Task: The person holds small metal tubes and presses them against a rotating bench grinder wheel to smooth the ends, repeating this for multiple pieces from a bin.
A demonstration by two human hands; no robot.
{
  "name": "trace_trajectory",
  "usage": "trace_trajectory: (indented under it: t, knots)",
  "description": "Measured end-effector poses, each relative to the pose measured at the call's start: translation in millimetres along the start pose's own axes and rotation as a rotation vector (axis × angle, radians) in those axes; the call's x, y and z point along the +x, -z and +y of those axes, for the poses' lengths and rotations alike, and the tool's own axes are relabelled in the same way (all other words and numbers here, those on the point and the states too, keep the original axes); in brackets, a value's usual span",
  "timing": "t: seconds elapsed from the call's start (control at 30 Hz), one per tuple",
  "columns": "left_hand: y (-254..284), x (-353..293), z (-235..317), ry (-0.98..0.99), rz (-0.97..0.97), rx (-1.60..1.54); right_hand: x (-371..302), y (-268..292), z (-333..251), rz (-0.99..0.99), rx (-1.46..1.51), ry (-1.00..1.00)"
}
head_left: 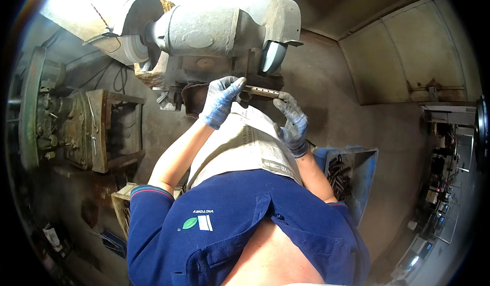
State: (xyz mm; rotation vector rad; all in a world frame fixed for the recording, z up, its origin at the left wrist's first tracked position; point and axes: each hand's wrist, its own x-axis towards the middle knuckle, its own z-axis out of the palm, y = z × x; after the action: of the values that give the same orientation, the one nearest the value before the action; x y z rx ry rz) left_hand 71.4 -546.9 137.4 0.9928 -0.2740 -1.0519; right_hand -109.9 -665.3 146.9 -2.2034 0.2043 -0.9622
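A short, slim metal bar (263, 91) with a row of small holes is held level in front of the bench grinder (204, 30). My left hand (219, 102), in a blue and grey work glove, pinches the bar's left end between thumb and fingers. By the bar's right end is my right hand (293, 125), gloved alike and dirty. Its thumb stands apart from its bent fingers, with nothing visible between them; whether a fingertip touches the bar, I cannot tell. The grinder's pale wheel (135, 48) is at the left, and its grey-green wheel (274, 57) at the right.
A blue bin (365, 171) with several dark metal pieces stands by my right arm. A printed sheet (240, 148) covers my lap. Left of me is an old green machine (71, 127) beside a wooden stand (120, 127). Metal cabinet panels (403, 51) stand at far right.
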Motion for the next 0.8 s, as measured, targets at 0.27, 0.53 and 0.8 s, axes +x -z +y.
trace_trajectory:
  t: [0.27, 0.53, 0.8]
  knots:
    - [2.8, -3.1, -7.5, 0.012, -0.057, 0.037, -9.8, -1.2, -24.1, 0.004, -0.032, -0.031]
    - [-5.2, -11.3, -14.4, -0.123, -0.134, 0.106, -21.6, 5.4, -23.8, 0.058, 0.018, -0.083]
    - [2.0, -8.2, -22.1, -0.214, -0.098, 0.238, -29.9, 0.2, 2.1, 0.11, 0.331, -0.359]
